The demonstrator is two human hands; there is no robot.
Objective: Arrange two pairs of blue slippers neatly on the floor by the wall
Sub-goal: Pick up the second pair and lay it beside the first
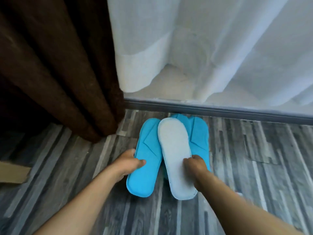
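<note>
Head view showed the left hand (131, 162) closed on 1 blue slipper (145, 158) and the right hand (194, 164) closed on 1 upturned slipper (176, 156), both long axes pointing toward the wall (220, 110), over 2 slippers (199, 133) by it.

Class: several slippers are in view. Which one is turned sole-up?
The slipper in the right hand: the sole-up slipper shows its pale whitish underside, overlapping the others. The left hand's slipper and the floor slippers show blue uppers.

Matt blue cloth slipper (145, 160), pale felt-like sole (176, 155), grey wood-grain floor (254, 167), brown cloth curtain (59, 65).
</note>
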